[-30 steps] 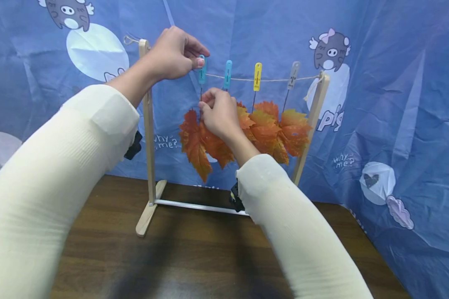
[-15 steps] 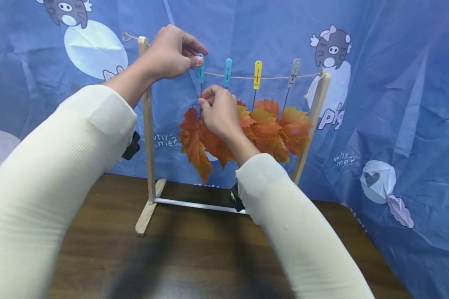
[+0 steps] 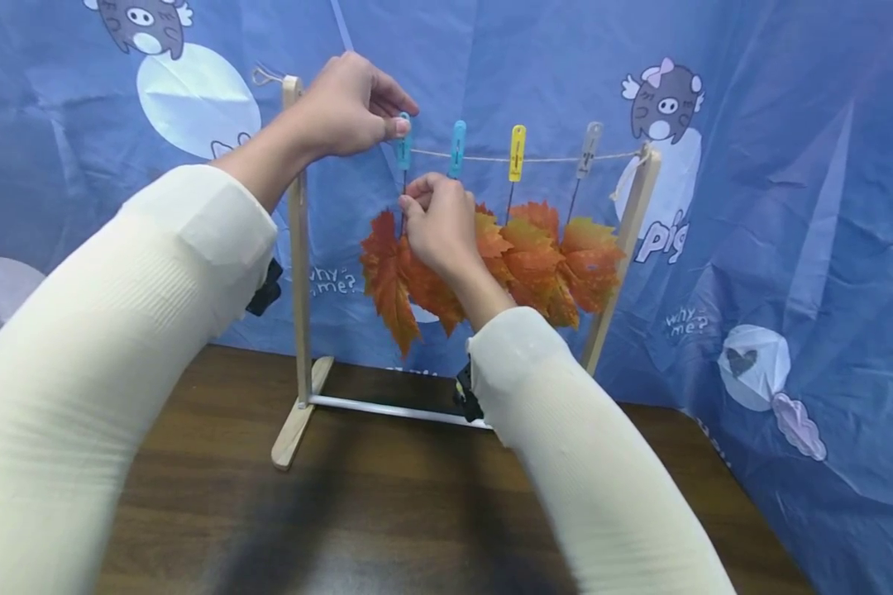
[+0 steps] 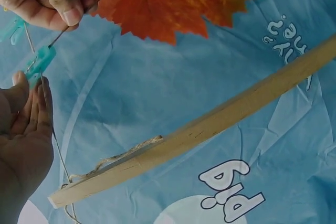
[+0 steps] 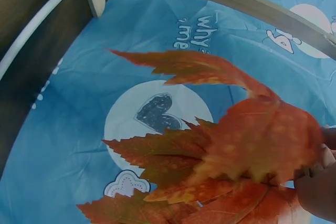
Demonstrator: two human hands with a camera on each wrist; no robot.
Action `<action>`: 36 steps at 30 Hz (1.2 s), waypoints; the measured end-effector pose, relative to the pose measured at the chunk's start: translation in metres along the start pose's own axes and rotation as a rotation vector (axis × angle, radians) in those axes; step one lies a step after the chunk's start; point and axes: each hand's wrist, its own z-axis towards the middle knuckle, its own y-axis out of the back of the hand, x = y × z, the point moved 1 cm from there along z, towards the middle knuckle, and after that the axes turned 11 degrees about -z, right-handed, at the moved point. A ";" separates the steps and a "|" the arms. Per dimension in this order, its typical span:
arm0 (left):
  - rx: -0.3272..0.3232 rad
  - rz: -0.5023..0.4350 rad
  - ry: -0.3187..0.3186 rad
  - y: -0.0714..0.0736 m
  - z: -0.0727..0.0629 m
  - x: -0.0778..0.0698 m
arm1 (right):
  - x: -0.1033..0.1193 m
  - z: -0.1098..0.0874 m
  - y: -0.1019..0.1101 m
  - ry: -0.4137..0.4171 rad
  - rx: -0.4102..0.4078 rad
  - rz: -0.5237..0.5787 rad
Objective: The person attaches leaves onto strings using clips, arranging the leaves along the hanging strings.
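My left hand pinches the top of the leftmost blue clothespin on the string. Below it, my right hand pinches the thin dark stem of an orange maple leaf. In the left wrist view the stem's upper end meets the mouth of the clothespin, with thumb and fingers on the clothespin's handles. A second blue clothespin, a yellow one and a grey one stand farther right along the string. More orange leaves hang there, partly behind my right hand.
The string runs between two wooden posts, the right one partly behind leaves. A white bar joins the stand low down, above a dark wooden table. A blue printed cloth hangs behind.
Both hands keep their grips on the clothespin and the stem. The leftmost leaf has turned slightly and its tip sits a little higher. The whole view shifts slightly.
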 end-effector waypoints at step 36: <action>-0.006 0.027 -0.017 0.005 -0.006 0.000 | -0.004 -0.002 0.008 0.024 -0.024 0.132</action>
